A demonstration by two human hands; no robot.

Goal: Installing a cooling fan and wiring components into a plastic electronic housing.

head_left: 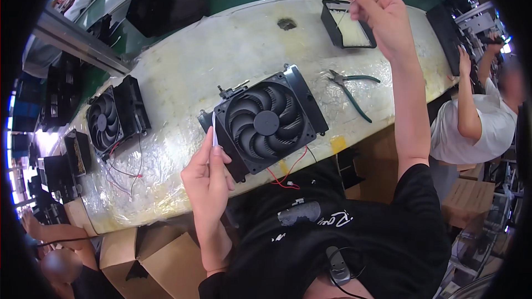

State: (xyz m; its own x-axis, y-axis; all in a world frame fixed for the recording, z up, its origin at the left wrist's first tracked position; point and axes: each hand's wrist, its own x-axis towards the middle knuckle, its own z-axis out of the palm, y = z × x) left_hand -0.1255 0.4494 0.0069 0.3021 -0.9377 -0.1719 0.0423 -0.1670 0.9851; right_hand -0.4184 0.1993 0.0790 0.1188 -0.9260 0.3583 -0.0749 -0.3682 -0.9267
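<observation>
In the head view, the black fan unit [269, 123] lies flat near the front edge of the pale, film-covered surface [221, 50], blades up, its red and black wires [288, 174] trailing off the front edge. The left hand [206, 174] is at the unit's left corner, its grip pressed together on a thin white cable tie [214, 134] that stands upright just beside the frame. The right hand [379, 11] is raised well apart from the fan, over the far side of the surface; its fingertips pinch another thin white tie [342, 15] that hangs above a black rectangular tray [332, 29]. The tray holds a pale layer of white ties [350, 32]. Green-handled cutters [352, 91] lie on the surface between the tray and the fan. A second fan unit [113, 119] stands to the left with loose wires. Brown cardboard boxes [160, 260] sit below the front edge. Another person [476, 116] in a white shirt works at the right end.
</observation>
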